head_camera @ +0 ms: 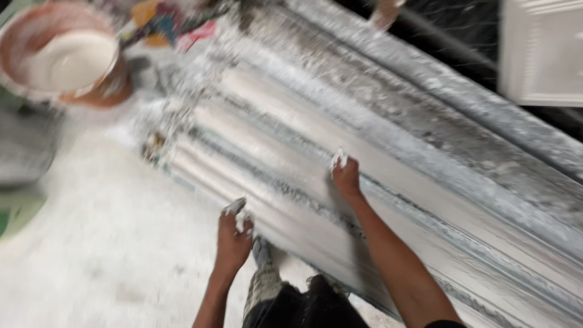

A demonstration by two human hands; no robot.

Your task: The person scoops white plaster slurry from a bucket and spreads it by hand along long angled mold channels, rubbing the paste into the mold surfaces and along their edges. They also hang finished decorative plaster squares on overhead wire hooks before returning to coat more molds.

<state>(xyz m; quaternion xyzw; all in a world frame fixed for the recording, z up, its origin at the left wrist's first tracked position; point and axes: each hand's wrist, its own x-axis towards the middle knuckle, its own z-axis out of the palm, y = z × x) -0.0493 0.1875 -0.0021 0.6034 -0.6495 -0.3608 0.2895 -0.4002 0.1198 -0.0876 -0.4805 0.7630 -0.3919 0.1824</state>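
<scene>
While the picture is blurred by motion, the layout reads clearly enough from left to right. At the far left stands a bucket [64, 58], orange-brown outside and holding thick white plaster. Beside it lies a heap of coloured scraps [164, 24], too smeared to identify. Below these spreads the floor [97, 243], coated in white dust and splashes.

Next comes the left hand [234, 234], its arm rising straight up from the bottom edge. It rests on the near lower edge of the long white moulding [316, 140], fingers [234, 206] spread apart and smeared with plaster, touching the edge rather than gripping it. Just below, between the 2 forearms, a plaster-spattered shoe [264, 285] shows.

The moulding runs diagonally from near the bucket down to the lower right corner, lying in a long grey form [461, 115] crusted with dried plaster. I judge it stiff but brittle, heavy for its length, and chalky or slick where still wet; it would best be held along its thick outer edges with both hands well apart, never by 1 end.

Further right, the right hand [345, 176] reaches higher across the ribbed face, forearm angled up and left, fingers [339, 160] bunched together and pressed onto the surface, tips white. At the top right sits a white panel [540, 51].
</scene>
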